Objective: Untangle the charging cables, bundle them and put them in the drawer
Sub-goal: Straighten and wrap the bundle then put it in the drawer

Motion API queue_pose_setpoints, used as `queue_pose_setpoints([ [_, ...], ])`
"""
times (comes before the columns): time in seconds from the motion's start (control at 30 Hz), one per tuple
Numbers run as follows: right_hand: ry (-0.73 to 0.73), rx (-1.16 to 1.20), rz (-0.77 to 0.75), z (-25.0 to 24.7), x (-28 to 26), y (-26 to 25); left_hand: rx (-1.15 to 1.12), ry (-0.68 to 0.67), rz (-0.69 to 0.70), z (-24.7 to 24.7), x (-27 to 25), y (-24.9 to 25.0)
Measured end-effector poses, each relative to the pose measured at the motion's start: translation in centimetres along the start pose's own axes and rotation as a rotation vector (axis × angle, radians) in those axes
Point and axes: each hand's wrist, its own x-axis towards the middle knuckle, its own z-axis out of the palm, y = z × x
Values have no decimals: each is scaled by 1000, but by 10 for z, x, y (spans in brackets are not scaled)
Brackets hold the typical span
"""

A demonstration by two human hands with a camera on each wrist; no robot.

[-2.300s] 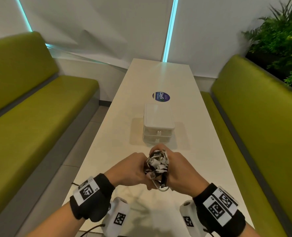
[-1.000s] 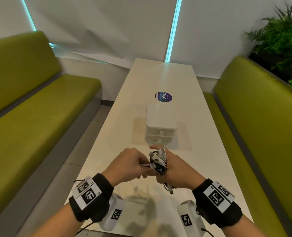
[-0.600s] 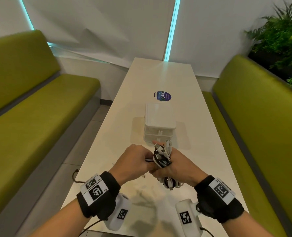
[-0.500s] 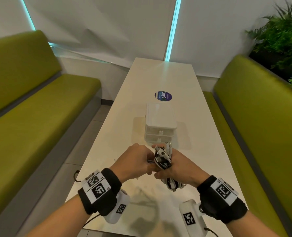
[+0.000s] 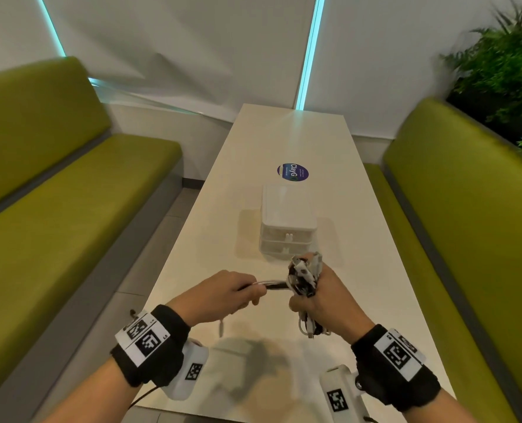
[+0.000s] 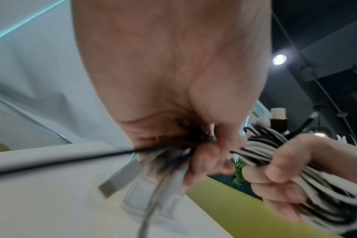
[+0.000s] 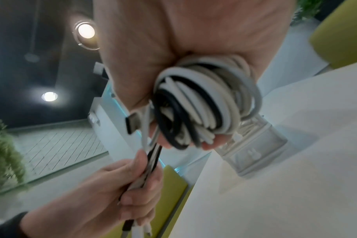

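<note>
Wrapping the loose ends round the cable bundle

Right hand [image 5: 321, 296] was clamped on the coiled cables [image 5: 303, 277], held upright over the table [image 5: 192, 257] at lower centre. Left hand [image 5: 223, 296] pinched the tail ends [image 5: 272, 284], stretched flat out to the left of the coil. The drawer box [image 5: 287, 221] sat shut just above, nearest the right hand. Only the right wrist view showed the loops [image 7: 204, 103] stacked neatly; the head view hid that.

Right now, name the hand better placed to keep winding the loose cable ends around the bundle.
Left. The left hand already grips the loose ends, pulled taut from the cable bundle. The right hand is full, holding the bundle's coils together.
</note>
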Motion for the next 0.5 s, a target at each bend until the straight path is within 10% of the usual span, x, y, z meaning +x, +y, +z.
queue_pose_setpoints([
  [0.17,99,333,-13,3,1,-3,-550,248,20,30,-2,18],
  [0.5,201,462,-113,12,-2,-1,-643,441,4,60,11,51],
])
